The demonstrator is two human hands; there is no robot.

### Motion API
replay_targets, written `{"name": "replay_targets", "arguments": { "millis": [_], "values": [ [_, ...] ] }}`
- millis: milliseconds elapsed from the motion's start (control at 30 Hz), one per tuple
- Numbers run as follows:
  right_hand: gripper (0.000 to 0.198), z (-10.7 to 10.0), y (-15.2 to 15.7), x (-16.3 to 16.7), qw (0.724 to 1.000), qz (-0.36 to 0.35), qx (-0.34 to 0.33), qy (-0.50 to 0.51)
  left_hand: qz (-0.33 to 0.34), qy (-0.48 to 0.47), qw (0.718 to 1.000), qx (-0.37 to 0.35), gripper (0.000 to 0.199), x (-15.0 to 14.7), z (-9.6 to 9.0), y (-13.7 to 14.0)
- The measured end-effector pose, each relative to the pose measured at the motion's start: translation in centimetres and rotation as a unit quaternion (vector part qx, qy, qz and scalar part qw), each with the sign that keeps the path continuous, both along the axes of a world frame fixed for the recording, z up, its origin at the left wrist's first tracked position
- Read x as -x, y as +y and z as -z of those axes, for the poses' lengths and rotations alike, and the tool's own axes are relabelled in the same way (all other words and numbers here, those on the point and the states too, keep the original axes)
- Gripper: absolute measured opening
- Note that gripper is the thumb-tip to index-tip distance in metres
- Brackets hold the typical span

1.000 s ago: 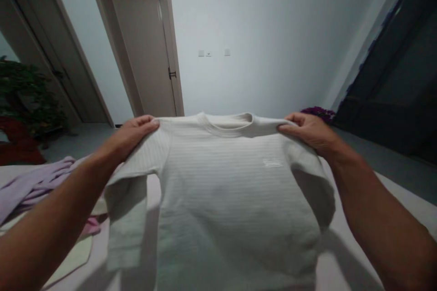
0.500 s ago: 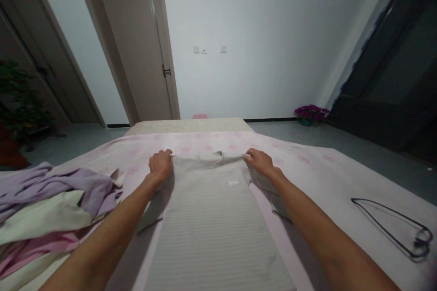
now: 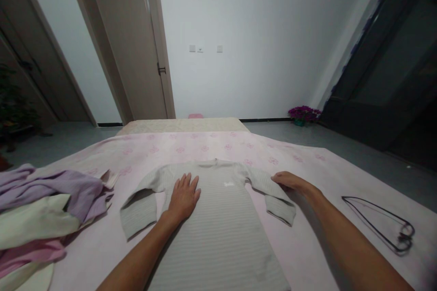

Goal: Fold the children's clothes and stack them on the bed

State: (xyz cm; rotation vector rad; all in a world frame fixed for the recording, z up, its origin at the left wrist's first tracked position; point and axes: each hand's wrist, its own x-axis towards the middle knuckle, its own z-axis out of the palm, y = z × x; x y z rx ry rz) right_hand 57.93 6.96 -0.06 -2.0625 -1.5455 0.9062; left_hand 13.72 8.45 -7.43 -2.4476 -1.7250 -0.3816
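A light grey striped long-sleeved shirt [image 3: 218,227] lies spread out, its neckline at the far side and a small white print on the chest. My left hand [image 3: 185,197] rests flat on the upper chest, fingers slightly spread. On the other side, my right hand [image 3: 290,181] has its fingers closed at the outer edge of the right-hand sleeve; the fingertips are partly hidden. Both sleeves angle outward and down, the left-hand one bent with a loose fold.
The shirt lies on a pink flowered sheet [image 3: 136,150]. A pile of purple, pale green and pink clothes [image 3: 64,191] sits at the left. A black hanger [image 3: 378,225] lies at the right. Beyond are a door [image 3: 126,45] and purple flowers [image 3: 303,112].
Both hands have let go of the shirt's shoulders. My left hand has come down onto the chest; my right has moved outward to the sleeve. The sleeves now lie spread to the sides.
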Motion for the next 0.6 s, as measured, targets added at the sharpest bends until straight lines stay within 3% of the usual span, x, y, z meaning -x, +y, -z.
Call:
{"name": "replay_targets", "arguments": {
  "millis": [100,267,367,400,467,533,600],
  "values": [
    [0.036,0.3,-1.5,0.5,0.995,-0.062,0.016,0.071,0.001,0.003,1.0,0.003,0.051,0.1,-0.4,-0.1],
    [0.044,-0.4,-3.0,2.8,0.979,-0.065,-0.057,0.183,0.003,-0.002,1.0,-0.001,0.051,0.1,-0.5,-0.3],
    [0.028,-2.5,-2.6,3.6,0.988,-0.01,-0.151,0.017,0.003,-0.009,1.0,-0.002,0.05,0.1,-0.3,-0.2],
    [0.024,-3.3,-2.3,3.6,0.978,0.012,-0.193,-0.073,0.003,-0.011,1.0,-0.002,0.05,0.2,-0.3,-0.2],
    [0.023,-4.9,-1.9,3.3,0.933,0.032,-0.263,-0.242,0.003,-0.013,1.0,0.0,0.05,0.2,-0.4,-0.3],
    [0.03,-5.8,-1.6,2.5,0.895,0.016,-0.278,-0.348,0.003,-0.011,1.0,0.0,0.05,0.2,-0.6,-0.4],
    [0.039,-5.6,-1.5,1.4,0.894,0.005,-0.232,-0.384,0.001,-0.007,1.0,-0.001,0.05,0.1,-0.8,-0.5]
  ]
}}
